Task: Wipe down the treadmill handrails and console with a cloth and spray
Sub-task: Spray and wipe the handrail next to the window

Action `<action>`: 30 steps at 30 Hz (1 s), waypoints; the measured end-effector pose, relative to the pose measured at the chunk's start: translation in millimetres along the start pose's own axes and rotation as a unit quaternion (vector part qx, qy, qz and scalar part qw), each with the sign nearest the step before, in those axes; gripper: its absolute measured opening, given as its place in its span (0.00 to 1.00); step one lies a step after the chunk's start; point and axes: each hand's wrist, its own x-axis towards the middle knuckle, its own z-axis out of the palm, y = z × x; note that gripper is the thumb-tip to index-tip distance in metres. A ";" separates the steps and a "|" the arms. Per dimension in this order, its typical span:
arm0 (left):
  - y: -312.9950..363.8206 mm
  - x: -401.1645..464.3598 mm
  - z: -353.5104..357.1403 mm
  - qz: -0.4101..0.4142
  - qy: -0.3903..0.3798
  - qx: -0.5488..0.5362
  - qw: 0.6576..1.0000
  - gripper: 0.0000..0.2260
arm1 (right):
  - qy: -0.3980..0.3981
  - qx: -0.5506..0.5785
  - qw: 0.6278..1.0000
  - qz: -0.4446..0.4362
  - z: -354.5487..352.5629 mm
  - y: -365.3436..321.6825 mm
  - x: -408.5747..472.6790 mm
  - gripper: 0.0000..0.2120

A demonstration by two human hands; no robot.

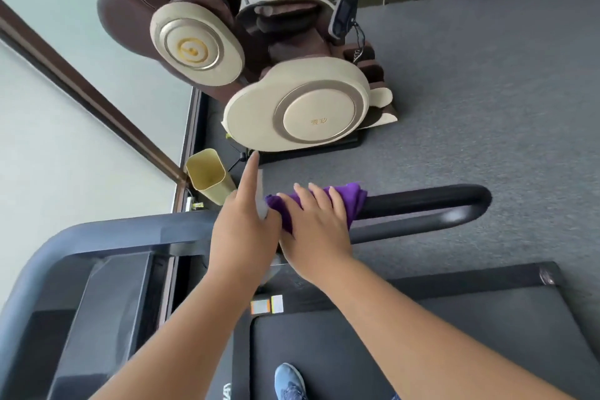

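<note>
On handrail: right hand presses cloth, fingers spread flat. Cloth soft, light, likely bunches; best wrapped round rail. Left hand grips pale spray, forefinger straight.

Purple cloth on black handrail

Massage chair, lower round side disc: two small gold characters, too blurred to read. Upper disc: gold ring emblem, no letters made out. Treadmill, front of belt: orange and white stickers, print illegible. Deck edge: white lettering, cut off by frame, unread.
</note>
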 end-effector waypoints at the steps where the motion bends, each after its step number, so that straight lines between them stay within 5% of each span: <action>1: -9.2 0.2 -11.8 -0.002 0.010 0.000 1.000 0.37 | -0.011 0.000 1.000 -0.012 3.6 -14.0 4.5 0.35; 6: -41.6 -2.8 -47.8 -0.025 0.048 0.000 0.999 0.38 | -0.059 -0.013 0.995 -0.083 27.2 -76.2 12.2 0.32; 11: -32.7 -8.8 -33.2 -0.020 0.039 -0.009 0.999 0.36 | 0.021 -0.061 0.993 -0.097 33.4 -56.3 11.7 0.30; 18: 48.4 -18.4 43.0 0.050 -0.024 -0.036 0.998 0.35 | 0.094 -0.043 0.993 -0.052 -5.9 55.0 -1.0 0.19; 26: 128.3 -42.9 142.1 0.123 -0.087 -0.043 0.988 0.37 | 0.194 0.042 0.979 0.041 -59.2 228.9 -36.6 0.21; 28: 136.8 -47.8 158.7 0.125 -0.096 -0.047 0.986 0.37 | 0.266 0.211 0.929 0.151 -61.9 258.8 -40.7 0.10; 30: 141.9 -49.6 173.5 0.120 -0.106 -0.043 0.986 0.36 | 0.285 0.490 0.751 0.338 -56.4 293.2 -37.1 0.05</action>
